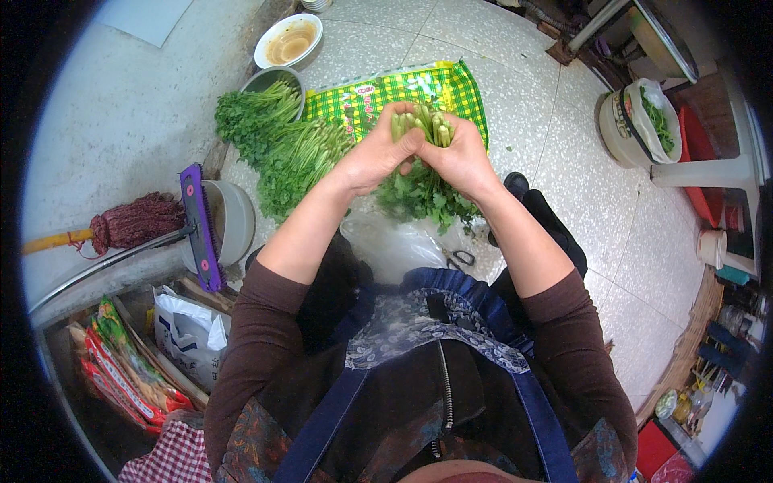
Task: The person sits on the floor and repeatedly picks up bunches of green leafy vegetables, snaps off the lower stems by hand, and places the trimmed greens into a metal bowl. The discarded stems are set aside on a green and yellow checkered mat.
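Observation:
Both my hands grip one bunch of coriander (430, 193), its cut stem ends pointing up and away and its leaves hanging towards me. My left hand (380, 148) wraps the stems from the left, and my right hand (462, 154) closes round them from the right, thumbs nearly meeting. Left of the hands, a larger pile of coriander (302, 163) lies on the floor. More of it rests over a grey basin (295, 73). Beyond the hands spreads a yellow-green checked plastic sack (329, 105). A clear plastic bag (392, 244) and dark-handled scissors (464, 259) lie below the bunch.
A white bowl (290, 39) with brown residue stands at the far left. On the left are a purple-headed broom (202, 226), a pale bucket (238, 220) and a crate with packets (130, 374). At right, a lined bucket (631, 124) holds greens beside a white stool (706, 172).

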`<state>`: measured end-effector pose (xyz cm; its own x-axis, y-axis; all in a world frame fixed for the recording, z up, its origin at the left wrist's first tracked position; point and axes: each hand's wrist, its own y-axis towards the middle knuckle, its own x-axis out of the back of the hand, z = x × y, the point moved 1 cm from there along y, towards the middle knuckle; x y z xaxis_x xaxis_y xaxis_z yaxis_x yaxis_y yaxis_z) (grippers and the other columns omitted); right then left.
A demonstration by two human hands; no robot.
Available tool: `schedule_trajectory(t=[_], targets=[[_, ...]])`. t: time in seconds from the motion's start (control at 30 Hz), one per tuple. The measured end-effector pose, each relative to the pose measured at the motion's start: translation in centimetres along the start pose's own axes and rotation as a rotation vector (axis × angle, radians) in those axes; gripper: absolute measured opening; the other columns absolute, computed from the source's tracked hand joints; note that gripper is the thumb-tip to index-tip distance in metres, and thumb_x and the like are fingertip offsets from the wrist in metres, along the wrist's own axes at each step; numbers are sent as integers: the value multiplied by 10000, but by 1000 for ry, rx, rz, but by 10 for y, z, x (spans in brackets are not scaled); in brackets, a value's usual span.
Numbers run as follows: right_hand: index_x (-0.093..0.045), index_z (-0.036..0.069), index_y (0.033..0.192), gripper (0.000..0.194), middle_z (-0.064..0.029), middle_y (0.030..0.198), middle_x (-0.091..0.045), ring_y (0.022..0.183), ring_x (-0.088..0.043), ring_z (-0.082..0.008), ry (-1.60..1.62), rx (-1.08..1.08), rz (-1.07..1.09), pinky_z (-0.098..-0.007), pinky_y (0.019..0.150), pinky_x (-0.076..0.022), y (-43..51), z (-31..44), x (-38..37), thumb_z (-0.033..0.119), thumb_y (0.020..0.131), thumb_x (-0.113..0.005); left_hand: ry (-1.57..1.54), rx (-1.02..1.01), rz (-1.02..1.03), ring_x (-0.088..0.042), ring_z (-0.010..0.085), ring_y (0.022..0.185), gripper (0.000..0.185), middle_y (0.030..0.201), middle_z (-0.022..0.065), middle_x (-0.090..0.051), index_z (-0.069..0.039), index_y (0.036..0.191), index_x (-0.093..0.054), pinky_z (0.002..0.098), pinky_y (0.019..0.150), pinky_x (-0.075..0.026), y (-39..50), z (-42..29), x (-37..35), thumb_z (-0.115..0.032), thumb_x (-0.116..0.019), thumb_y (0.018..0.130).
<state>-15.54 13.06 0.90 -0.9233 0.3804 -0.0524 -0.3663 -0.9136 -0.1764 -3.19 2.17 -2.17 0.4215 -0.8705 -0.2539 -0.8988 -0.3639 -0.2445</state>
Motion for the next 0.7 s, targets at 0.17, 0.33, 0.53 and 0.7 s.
schedule_trajectory(t=[0.17,0.33,0.53,0.7], targets=[[-683,2,1012,163,7,838,-671,712,-585,-58,-73,92,-88,-235,598,-471,6,-12,2,89,883,-730,138,-7,30,-496,122,757,802,1005,50,-536,-63,1400,-279,260,651,-430,-6,-7,-4,-541,-680,896],[-687,-15,1043,208,-46,916,-720,807,-640,-106,-50,34,-61,-289,712,-528,6,-15,10,91,866,-715,132,14,58,-488,115,737,694,922,28,-523,-41,1405,-286,255,667,-411,-8,-14,-5,-475,-614,974],[-695,21,1004,171,-37,879,-709,737,-618,-102,168,-89,-22,-271,639,-496,7,-10,17,96,851,-704,154,-45,53,-558,95,769,421,981,42,-607,-13,1260,-486,260,682,-475,-10,-19,5,-314,-625,1002],[-678,16,929,126,-58,832,-698,670,-603,-126,215,-139,43,-271,603,-473,6,-6,25,74,818,-689,524,-124,-22,-619,153,843,324,971,63,-660,-9,1159,-572,327,757,-509,-10,-22,28,-265,-644,975]])
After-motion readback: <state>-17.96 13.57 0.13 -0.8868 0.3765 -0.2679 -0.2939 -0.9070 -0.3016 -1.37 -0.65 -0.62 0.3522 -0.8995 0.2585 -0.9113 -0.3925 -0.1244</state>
